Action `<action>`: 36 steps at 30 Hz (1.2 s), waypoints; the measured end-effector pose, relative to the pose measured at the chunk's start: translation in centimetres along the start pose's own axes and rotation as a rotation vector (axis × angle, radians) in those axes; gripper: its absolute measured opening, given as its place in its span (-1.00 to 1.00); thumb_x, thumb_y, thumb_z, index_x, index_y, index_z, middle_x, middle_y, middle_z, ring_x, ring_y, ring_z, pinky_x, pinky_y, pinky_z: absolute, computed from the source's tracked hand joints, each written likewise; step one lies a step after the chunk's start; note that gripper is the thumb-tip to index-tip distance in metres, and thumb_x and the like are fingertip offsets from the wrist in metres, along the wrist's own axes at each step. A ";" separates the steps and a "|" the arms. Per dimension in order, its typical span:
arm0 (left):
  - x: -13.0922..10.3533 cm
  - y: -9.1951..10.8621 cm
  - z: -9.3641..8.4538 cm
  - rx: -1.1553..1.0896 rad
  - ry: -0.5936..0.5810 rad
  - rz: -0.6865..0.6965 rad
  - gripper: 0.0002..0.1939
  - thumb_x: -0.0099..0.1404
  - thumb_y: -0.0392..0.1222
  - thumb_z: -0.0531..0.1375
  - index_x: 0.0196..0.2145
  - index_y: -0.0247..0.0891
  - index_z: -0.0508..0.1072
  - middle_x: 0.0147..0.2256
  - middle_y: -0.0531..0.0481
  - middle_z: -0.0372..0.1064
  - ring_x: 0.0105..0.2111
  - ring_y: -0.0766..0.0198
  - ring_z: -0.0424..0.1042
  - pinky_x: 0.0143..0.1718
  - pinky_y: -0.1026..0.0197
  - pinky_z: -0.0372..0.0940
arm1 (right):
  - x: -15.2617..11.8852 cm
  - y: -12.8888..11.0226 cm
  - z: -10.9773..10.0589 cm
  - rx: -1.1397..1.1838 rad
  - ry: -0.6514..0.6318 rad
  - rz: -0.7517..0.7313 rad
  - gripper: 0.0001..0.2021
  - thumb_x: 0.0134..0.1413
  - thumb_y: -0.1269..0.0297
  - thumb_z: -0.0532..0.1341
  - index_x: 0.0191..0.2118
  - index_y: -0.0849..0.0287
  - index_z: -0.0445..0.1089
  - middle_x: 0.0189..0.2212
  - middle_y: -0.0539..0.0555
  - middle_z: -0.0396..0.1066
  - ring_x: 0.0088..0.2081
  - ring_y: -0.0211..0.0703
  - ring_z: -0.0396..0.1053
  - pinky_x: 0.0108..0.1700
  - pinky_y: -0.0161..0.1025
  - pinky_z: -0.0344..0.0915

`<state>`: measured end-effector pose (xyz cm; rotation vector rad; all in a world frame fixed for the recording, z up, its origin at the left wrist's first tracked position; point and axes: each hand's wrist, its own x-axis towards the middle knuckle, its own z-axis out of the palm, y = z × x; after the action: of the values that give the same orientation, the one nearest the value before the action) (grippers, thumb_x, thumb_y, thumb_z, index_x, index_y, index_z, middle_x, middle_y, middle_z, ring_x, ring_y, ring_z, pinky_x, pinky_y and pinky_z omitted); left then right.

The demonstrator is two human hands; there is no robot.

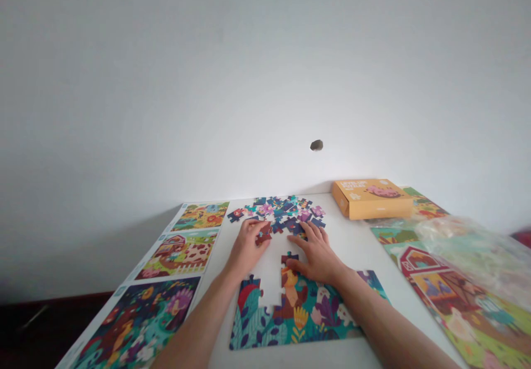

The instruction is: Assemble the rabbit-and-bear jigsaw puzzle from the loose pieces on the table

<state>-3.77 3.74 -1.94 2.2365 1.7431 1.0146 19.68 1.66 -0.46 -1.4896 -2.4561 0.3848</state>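
Observation:
A reddish-brown puzzle piece (264, 234) is pinched between the thumb and fingers of my left hand (248, 247), just above the white table. My right hand (315, 253) has its fingers spread, with the fingertips by the near edge of a heap of loose puzzle pieces (284, 209). Its thumb lies over the top of a partly joined puzzle (265, 327). That puzzle shows plants, flowers and animals, and has a gap in its upper left part. My right forearm hides some of its right side.
Three picture sheets (182, 253) lie along the left table edge. At the back right stands a yellow puzzle box (373, 198). In front of it are a finished farm puzzle (468, 308) and crumpled clear plastic (468, 247). A wall (265, 81) with a hole closes the back.

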 end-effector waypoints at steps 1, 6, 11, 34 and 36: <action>0.0 0.0 -0.1 0.051 0.015 -0.020 -0.55 0.19 -0.25 0.24 0.06 -0.13 0.40 -0.03 -0.08 0.26 0.00 0.18 0.34 0.10 0.14 0.25 | 0.0 0.0 0.0 0.001 0.004 -0.001 -0.37 0.09 -0.24 0.11 0.23 -0.11 0.21 0.35 0.25 -0.18 0.34 0.31 -0.27 0.24 0.32 -0.28; -0.1 -0.3 -0.7 0.346 0.044 -0.289 -0.62 0.20 0.06 0.22 -0.08 -0.16 0.49 -0.18 -0.11 0.38 -0.09 0.04 0.36 -0.02 0.02 0.23 | 0.0 -0.1 0.0 0.003 -0.001 0.001 -0.36 0.09 -0.25 0.09 0.23 -0.10 0.20 0.34 0.26 -0.16 0.34 0.30 -0.26 0.25 0.30 -0.29; -0.1 -0.3 -0.8 0.392 0.015 -0.309 -0.76 0.26 0.01 0.17 -0.21 -0.13 0.52 -0.22 -0.08 0.41 -0.14 0.06 0.37 -0.16 0.08 0.22 | -0.1 -0.1 -0.1 0.003 0.006 0.005 -0.37 0.10 -0.25 0.09 0.23 -0.10 0.20 0.35 0.24 -0.16 0.34 0.29 -0.26 0.25 0.29 -0.28; -0.5 0.4 -0.4 0.315 -0.052 -0.161 -0.52 0.09 0.14 0.28 -0.06 -0.06 0.50 0.04 -0.12 0.23 0.07 -0.08 0.16 0.04 -0.09 0.14 | -0.1 -0.2 -0.2 -0.010 -0.007 0.006 -0.39 0.11 -0.23 0.10 0.22 -0.12 0.21 0.35 0.15 -0.13 0.34 0.27 -0.25 0.26 0.27 -0.28; -0.5 0.4 -0.3 0.305 -0.055 -0.160 -0.54 0.08 0.12 0.29 -0.08 -0.05 0.51 0.03 -0.11 0.24 0.07 -0.07 0.17 0.03 -0.08 0.15 | -0.1 -0.2 -0.2 -0.010 -0.005 0.007 -0.39 0.10 -0.23 0.10 0.22 -0.12 0.21 0.35 0.16 -0.13 0.34 0.27 -0.25 0.26 0.27 -0.28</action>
<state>-3.72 3.05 -1.74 2.2172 2.1347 0.6870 19.61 1.54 -0.18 -1.5034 -2.4612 0.3785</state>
